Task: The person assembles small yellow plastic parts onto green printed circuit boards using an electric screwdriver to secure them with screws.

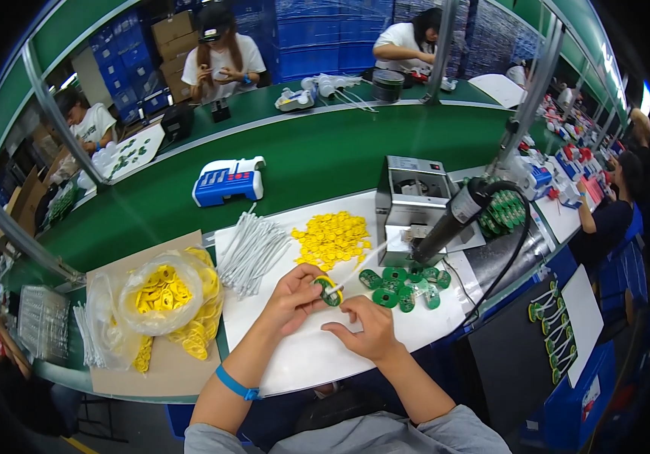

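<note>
My left hand [294,299] pinches a small round green circuit board [330,293] with a yellow rim piece against it. A white stick-like cable [359,274] runs from this board up and right toward the metal machine. Just right of the board is my right hand [370,327], its thumb and curled forefinger apart and nothing visible between them. Several green circuit boards [394,287] lie on the white sheet [294,356] beyond it. Small yellow parts [332,236] form a heap farther back, with a bundle of white cables [253,253] to their left.
A metal box machine [415,200] stands back right, with a black cylindrical tool [453,223] and its cord beside it. At left, a plastic bag of yellow parts [162,295] rests on cardboard [155,378]. A blue-and-white toy-like housing [228,181] sits on the green conveyor [317,155]. Other people work around.
</note>
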### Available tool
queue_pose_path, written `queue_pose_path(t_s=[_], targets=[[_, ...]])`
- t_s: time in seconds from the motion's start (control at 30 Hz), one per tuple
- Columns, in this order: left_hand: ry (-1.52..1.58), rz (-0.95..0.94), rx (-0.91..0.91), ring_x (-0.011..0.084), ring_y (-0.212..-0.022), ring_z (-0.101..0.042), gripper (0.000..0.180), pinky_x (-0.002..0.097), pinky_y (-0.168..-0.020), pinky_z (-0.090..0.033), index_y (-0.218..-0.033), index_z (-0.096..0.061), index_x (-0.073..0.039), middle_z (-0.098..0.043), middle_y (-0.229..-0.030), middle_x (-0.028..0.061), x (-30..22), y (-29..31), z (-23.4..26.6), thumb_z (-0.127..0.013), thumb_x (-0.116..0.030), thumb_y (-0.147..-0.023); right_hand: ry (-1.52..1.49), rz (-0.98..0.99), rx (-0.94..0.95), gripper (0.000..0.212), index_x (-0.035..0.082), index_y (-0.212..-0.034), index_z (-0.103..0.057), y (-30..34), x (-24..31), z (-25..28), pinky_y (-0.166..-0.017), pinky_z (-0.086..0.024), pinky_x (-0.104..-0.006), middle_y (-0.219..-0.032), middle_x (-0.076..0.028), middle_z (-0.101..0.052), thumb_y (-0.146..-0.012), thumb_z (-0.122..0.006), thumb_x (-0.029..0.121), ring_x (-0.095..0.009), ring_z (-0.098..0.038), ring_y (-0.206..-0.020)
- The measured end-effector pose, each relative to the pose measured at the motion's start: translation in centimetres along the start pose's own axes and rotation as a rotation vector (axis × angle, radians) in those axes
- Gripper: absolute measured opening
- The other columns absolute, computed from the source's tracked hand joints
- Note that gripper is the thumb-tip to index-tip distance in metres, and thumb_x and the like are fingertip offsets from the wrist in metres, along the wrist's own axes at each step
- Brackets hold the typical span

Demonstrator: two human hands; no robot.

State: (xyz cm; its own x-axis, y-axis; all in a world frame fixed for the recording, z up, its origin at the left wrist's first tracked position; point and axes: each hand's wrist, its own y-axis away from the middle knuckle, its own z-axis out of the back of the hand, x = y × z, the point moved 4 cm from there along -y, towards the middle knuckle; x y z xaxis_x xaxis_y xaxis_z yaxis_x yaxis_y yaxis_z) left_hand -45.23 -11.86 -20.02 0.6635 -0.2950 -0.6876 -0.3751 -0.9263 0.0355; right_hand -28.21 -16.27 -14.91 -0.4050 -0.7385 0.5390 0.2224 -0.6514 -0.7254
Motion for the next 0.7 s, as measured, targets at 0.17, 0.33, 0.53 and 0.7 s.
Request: queue_pose_path(t_s=[0.17,0.33,0.53,0.7], targets=[[-0.128,0.071,0.175,0.0295,-0.123,-0.059,0.038,0.0424,-0.107,-0.046,-0.119,-0.058,-0.003,-0.062,-0.127,0.0234,4.0,-2.7,-3.5,-0.073,-0.001,-0.084,-0.132,-0.137,-0.018,0.024,0.003,-0.095,-0.064,1.5,-2.7,6.3,-0.053,-0.050,-0.0291,-0.083,-0.008,-0.068,-0.078,-0.081,0.005,-0.020,-0.063,-0.059],[-0.206,0.097,0.292,0.0299,-0.128,-0.054,0.083,0.0422,-0.107,-0.043,-0.149,-0.037,0.000,-0.057,-0.136,0.0226,7.7,-4.1,-11.9,-0.079,-0.026,-0.084,-0.002,0.089,-0.138,0.032,-0.001,-0.105,-0.062,4.0,-1.9,19.4,-0.060,-0.055,-0.0326,-0.090,-0.017,-0.071,-0.076,-0.074,-0.004,-0.026,-0.069,-0.070],[-0.425,0.204,0.351,0.0226,-0.121,-0.057,0.073,0.0327,-0.099,-0.043,-0.144,-0.045,0.003,-0.061,-0.132,0.0192,11.2,-4.3,-15.8,-0.075,-0.031,-0.087,0.060,-0.508,-0.923,0.019,0.000,-0.119,-0.053,11.5,-9.6,39.5,-0.057,-0.047,-0.0232,-0.093,-0.007,-0.061,-0.103,-0.054,0.012,-0.011,-0.058,-0.070],[-0.556,0.209,0.345,0.0135,-0.108,-0.059,0.055,0.0252,-0.087,-0.043,-0.135,-0.056,0.001,-0.069,-0.121,0.0138,12.4,-4.3,-18.4,-0.073,-0.025,-0.089,0.398,-0.897,-0.997,0.026,0.001,-0.114,-0.062,26.6,-21.2,57.9,-0.055,-0.044,-0.0216,-0.086,-0.001,-0.066,-0.101,-0.061,0.024,-0.008,-0.059,-0.067]])
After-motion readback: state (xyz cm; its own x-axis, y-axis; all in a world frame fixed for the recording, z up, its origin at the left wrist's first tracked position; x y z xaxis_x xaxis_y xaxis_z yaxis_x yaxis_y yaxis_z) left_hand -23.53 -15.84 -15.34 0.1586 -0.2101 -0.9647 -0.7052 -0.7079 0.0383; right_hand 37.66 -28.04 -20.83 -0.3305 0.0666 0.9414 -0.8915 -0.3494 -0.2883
